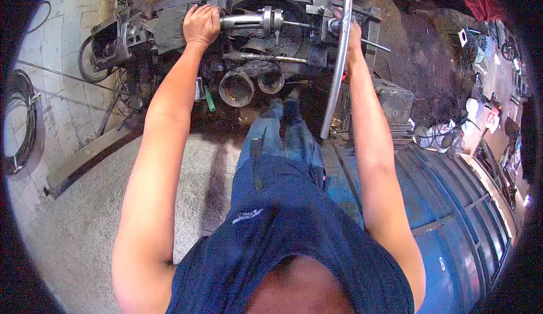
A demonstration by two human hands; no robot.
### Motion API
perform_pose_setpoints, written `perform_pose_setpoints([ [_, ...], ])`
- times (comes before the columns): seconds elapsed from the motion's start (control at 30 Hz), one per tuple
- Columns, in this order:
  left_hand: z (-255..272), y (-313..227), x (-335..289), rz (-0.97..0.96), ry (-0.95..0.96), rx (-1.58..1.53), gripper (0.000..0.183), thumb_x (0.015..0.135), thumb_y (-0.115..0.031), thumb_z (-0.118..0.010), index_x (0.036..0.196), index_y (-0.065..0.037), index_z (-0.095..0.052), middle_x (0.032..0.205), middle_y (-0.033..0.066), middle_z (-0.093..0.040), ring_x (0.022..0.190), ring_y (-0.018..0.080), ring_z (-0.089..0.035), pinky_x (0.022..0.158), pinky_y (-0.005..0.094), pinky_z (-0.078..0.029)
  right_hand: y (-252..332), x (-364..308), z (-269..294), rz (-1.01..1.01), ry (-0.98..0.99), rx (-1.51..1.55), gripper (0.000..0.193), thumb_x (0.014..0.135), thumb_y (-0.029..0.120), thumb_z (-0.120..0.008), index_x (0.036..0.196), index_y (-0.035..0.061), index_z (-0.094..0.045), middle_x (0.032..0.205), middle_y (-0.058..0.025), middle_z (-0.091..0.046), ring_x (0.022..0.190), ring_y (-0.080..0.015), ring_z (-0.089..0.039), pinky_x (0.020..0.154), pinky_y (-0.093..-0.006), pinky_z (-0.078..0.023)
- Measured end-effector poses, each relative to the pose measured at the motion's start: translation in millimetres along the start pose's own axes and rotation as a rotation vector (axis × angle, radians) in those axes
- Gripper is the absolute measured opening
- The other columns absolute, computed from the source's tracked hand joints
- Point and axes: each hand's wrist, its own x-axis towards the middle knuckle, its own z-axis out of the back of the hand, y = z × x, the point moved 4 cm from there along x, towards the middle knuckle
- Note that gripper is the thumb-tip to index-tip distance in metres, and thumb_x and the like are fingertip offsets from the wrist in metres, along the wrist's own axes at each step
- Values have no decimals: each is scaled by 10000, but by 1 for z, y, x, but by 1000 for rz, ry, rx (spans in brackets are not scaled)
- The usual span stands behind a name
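A long, greasy metal machine (266, 54) lies across the far side of the view. My left hand (202, 25) is closed on top of it, beside the left end of a bright metal shaft (243, 22); what lies under the fingers is hidden. Flanged metal discs (272, 21) sit midway along the shaft line. At the machine's right end, my right hand (354, 34) curls around a dark round metal fitting (335, 27). A long metal bar (339, 65) slants in front of that hand, covering part of its fingers.
Two round metal cups (236, 89) and a green-handled tool (210, 100) are below the machine. A big blue ribbed metal body (418, 201) stands at my right. Coiled black hose (21, 119) hangs at the left. Cluttered scraps (481, 110) lie at the far right.
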Motion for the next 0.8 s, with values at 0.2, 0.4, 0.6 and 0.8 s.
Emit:
perform_pose_setpoints([
  [0.2,1,1,-3,-2,-18,-44,390,925,-288,-369,923,-117,-718,983,66,-700,1016,193,-630,1012,381,-389,6,-8,8,-114,-61,-255,177,886,211,-555,955,76,-647,733,-14,-619,605,-105,-558,578,-248,-463],
  [0.4,3,-1,0,-13,11,-68,391,929,-277,-353,939,-112,-708,998,62,-693,1020,192,-623,1007,379,-387,-3,-2,18,1,-89,-87,181,872,201,-562,955,63,-645,767,8,-613,671,-83,-549,594,-240,-411],
  [0.6,2,-1,0,-15,-10,-72,369,914,-274,-371,929,-121,-706,997,44,-692,1006,192,-623,997,372,-394,-4,1,25,9,-14,-46,326,894,287,-527,1059,29,-637,866,-24,-641,745,-101,-580,699,-244,-458],
  [0.8,0,2,0,-10,-38,-87,341,894,-260,-410,920,-119,-720,998,44,-696,999,182,-630,999,364,-395,-2,-5,21,5,17,-96,445,911,381,-507,1157,28,-622,929,-8,-653,733,-72,-557,658,-218,-447],
])
